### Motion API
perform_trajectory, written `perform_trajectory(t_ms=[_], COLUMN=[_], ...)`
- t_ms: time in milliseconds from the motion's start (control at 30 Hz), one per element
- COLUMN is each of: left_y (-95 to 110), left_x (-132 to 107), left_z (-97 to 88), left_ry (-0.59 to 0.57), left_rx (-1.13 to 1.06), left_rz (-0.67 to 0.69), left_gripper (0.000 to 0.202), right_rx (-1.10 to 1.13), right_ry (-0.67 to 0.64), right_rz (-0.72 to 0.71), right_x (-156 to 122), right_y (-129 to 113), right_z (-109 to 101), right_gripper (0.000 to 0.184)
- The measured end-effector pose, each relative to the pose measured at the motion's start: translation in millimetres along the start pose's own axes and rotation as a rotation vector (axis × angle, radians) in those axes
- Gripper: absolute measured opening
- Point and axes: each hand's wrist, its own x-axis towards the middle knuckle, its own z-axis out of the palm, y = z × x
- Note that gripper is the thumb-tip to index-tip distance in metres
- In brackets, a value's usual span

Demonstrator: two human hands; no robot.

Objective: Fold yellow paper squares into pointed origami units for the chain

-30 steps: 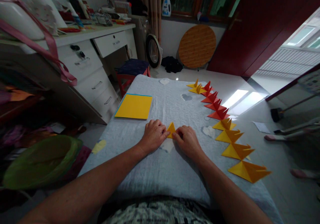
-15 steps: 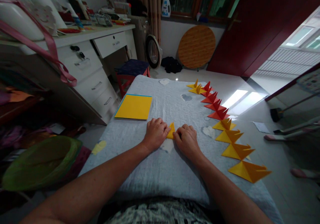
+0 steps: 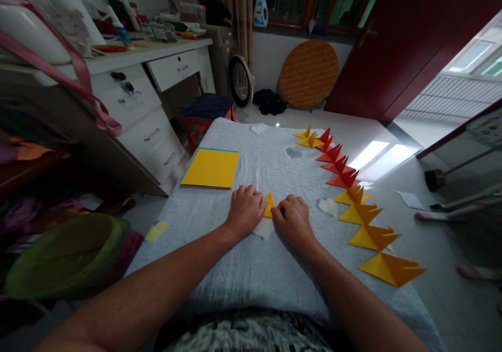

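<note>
One folded paper (image 3: 269,211), one paper stack (image 3: 210,169), six yellow figures (image 3: 386,269), four-plus red figures (image 3: 339,180).

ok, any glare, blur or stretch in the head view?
Head view, right: bright glare patches on the tiled floor; head view, left: the white desk looks skewed, likely wide-lens stretch, lower corner dark; head view, centre: left hand and right hand readable, but the folded yellow paper is too small to read its creases.
</note>
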Motion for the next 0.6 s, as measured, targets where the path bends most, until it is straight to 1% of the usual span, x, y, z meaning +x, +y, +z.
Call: perform_trajectory(t_ms=[100, 167, 233, 300, 367, 433, 500, 600], left_y=[1, 2, 1, -1, -6, -11, -16, -20], left_x=[0, 0, -1, 0, 0, 0, 0, -3], left_z=[-0.3, -1.5, -3.4, -5.8, -8.5, -11.2, -13.2, -14.6], left_ry=[0.003, 0.005, 0.008, 0.005, -0.027, -0.08, -0.126, -0.143], left_rx=[0.012, 0.012, -0.015, -0.064, -0.116, -0.164, -0.202, -0.208], left_rz=[-0.005, -0.014, -0.029, -0.037, -0.01, 0.043, 0.093, 0.122], left_gripper=[0.023, 0.02, 0.017, 0.012, 0.007, 0.007, 0.01, 0.017], right_rx=[-0.005, -0.002, 0.015, 0.046, 0.072, 0.089, 0.097, 0.075], right_ry=[0.004, 0.024, 0.042, 0.022, -0.029, -0.069, -0.084, -0.105], right_rz=[-0.002, -0.023, -0.075, -0.151, -0.215, -0.241, -0.236, -0.221], right_x=[0, -1, -1, -1, -1, -1, 0, -1], right_y=[0, 1, 2, 3, 3, 3, 2, 0], right_z=[1, 2, 2, 2, 2, 0, -1, -3], right_gripper=[0.024, 0.019, 0.011, 0.011, 0.014, 0.016, 0.015, 0.013])
